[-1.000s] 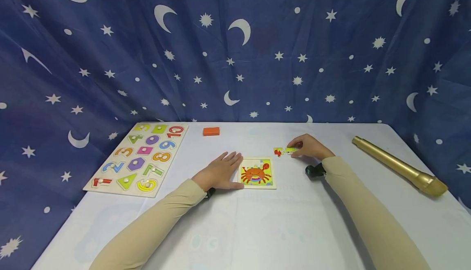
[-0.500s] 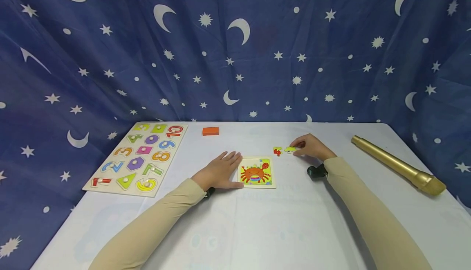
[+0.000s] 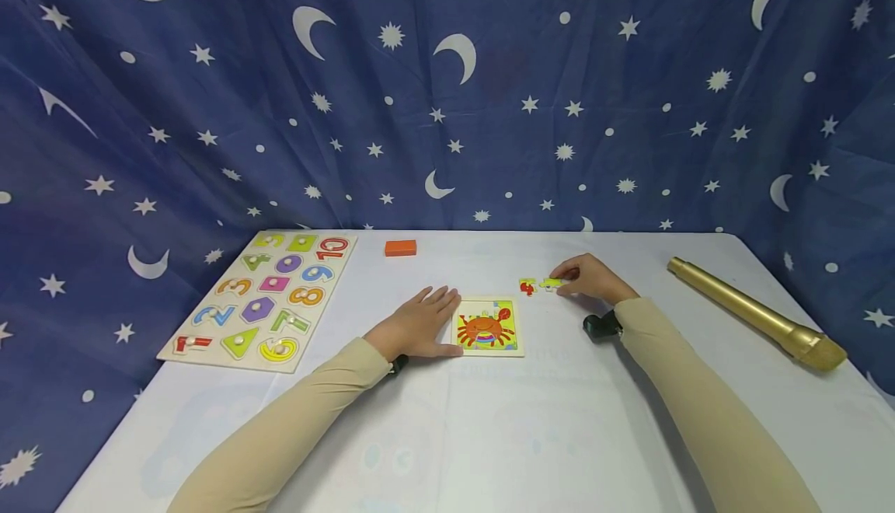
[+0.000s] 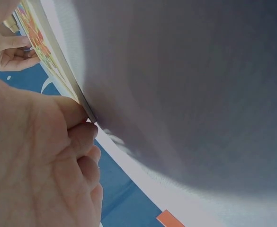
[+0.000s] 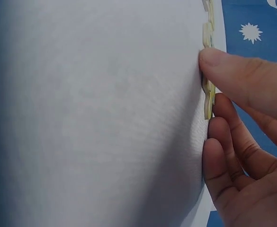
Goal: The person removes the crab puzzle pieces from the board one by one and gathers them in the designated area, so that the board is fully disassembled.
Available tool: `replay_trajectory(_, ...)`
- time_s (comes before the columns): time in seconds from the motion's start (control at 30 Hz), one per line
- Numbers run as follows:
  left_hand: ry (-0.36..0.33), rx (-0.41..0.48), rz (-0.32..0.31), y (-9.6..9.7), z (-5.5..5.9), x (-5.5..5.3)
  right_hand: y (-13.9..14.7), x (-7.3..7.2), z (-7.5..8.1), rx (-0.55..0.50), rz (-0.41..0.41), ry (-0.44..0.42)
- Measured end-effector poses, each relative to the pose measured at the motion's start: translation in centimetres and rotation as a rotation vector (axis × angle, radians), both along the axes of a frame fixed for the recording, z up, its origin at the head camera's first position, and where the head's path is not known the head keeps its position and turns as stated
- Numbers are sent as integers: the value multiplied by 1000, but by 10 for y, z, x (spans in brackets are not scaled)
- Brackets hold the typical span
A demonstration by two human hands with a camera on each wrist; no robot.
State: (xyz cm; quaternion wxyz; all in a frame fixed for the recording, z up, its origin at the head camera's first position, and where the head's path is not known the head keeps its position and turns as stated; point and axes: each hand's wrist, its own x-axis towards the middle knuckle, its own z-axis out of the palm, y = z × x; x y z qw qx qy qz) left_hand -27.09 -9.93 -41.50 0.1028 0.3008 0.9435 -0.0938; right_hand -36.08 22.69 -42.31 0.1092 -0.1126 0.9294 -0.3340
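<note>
A square crab puzzle board (image 3: 486,327) lies flat in the middle of the table in the head view. My left hand (image 3: 417,326) rests along its left side with fingers spread, forefinger at the far corner and thumb at the near one. In the left wrist view the fingertips (image 4: 84,135) touch the board's edge. Farther right, my right hand (image 3: 593,277) pinches a small yellow-green puzzle piece (image 3: 551,285) low at the table. The right wrist view shows the thumb (image 5: 218,64) on the piece's near side and fingers behind it. A red-and-yellow puzzle piece (image 3: 527,287) lies just left.
A wooden number-and-shape peg board (image 3: 269,303) lies at the left. An orange block (image 3: 401,249) sits near the table's far edge. At the right lies a gold toy microphone-like stick (image 3: 755,313). A blue star-patterned curtain (image 3: 447,109) hangs behind the white table (image 3: 489,435).
The right hand has shifted slightly to the right, and the gap between the two loose pieces shows a little wider. The left hand and the crab board have stayed in place.
</note>
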Motion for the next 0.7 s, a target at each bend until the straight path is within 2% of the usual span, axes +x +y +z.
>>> replay_trajectory(0.2, -7, 19, 1, 0, -3, 0, 6, 9, 6, -62, 24, 15)
replay_trajectory(0.47, -2, 14, 13, 0, -1, 0, -12, 37, 20, -192, 43, -33)
replay_trajectory(0.7, -10, 14, 17, 0, -1, 0, -41, 52, 13, -217, 160, -18)
